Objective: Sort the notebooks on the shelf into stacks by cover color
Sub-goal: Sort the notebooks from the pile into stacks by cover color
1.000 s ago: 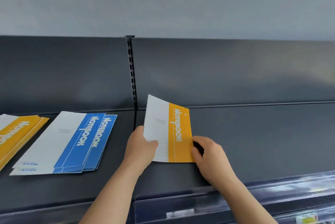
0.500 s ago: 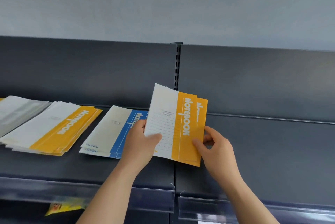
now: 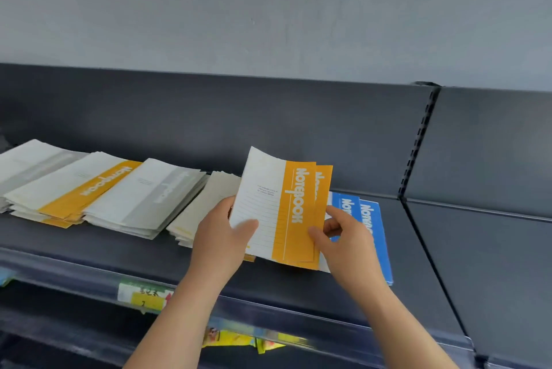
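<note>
Both hands hold two orange-and-white notebooks (image 3: 286,207) lifted above the dark shelf (image 3: 418,255). My left hand (image 3: 222,237) grips their white left edge, thumb on the cover. My right hand (image 3: 343,237) pinches the orange right edge. Behind my right hand lies a blue stack (image 3: 373,225). Under the held notebooks, a stack (image 3: 206,204) shows its pale side, its cover colour hidden. Further left lie a grey stack (image 3: 149,192), an orange stack (image 3: 77,186) and another grey stack (image 3: 27,162).
A slotted upright (image 3: 418,141) divides the shelf's back panel. Bare shelf lies to the right of the blue stack. A clear price rail (image 3: 143,297) with a yellow label runs along the front edge. Yellow packets (image 3: 239,338) sit on the level below.
The notebooks were lifted off the right part of the shelf and carried left past the upright. A second orange one now shows behind the first. My view swung left, showing more stacks.
</note>
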### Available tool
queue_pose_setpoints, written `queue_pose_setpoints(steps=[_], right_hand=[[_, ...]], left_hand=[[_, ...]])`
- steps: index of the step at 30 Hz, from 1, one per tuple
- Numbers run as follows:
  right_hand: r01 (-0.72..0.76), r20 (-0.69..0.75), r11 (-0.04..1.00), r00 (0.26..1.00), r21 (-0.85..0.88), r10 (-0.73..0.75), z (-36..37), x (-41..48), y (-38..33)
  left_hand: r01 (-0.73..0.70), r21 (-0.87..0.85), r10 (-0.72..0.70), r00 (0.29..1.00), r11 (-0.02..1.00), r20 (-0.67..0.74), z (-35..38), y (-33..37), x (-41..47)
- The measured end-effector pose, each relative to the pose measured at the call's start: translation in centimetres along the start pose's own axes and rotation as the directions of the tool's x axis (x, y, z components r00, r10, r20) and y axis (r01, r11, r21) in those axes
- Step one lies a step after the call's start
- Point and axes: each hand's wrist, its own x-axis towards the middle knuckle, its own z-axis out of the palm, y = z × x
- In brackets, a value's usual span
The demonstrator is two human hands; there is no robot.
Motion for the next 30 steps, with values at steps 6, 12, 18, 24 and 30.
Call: queue_pose_setpoints(steps=[6, 12, 18, 24, 30], right_hand=[[-0.010, 0.027, 0.986, 1.000, -0.166, 0.014, 6.5, 1.0, -4.3], [-0.028, 0.025, 0.912, 0.999, -0.408, 0.042, 10.0, 1.8, -6.2], [0.044, 0.087, 0.717, 0.996, -0.696, 0.024, 10.8, 1.9, -6.7], [0.078, 0.091, 0.712, 0.996, -0.698, -0.019, 10.6, 2.4, -7.8], [0.163, 0.110, 0.787, 0.986, -0.595, -0.121, 13.1, 2.1, -10.1]], left_hand=[[-0.065, 0.221, 0.066, 0.998, 0.973, 0.005, -5.0, -4.3, 3.5], [-0.119, 0.355, 0.094, 0.992, 0.927, 0.085, -6.5, -7.4, 6.4], [-0.111, 0.355, 0.072, 0.990, 0.928, 0.121, -6.5, -8.8, 7.1], [-0.169, 0.375, 0.136, 0.984, 0.911, 0.113, -7.6, -9.0, 7.1], [-0.164, 0.387, 0.173, 0.985, 0.907, 0.012, -10.4, -10.6, 7.1]])
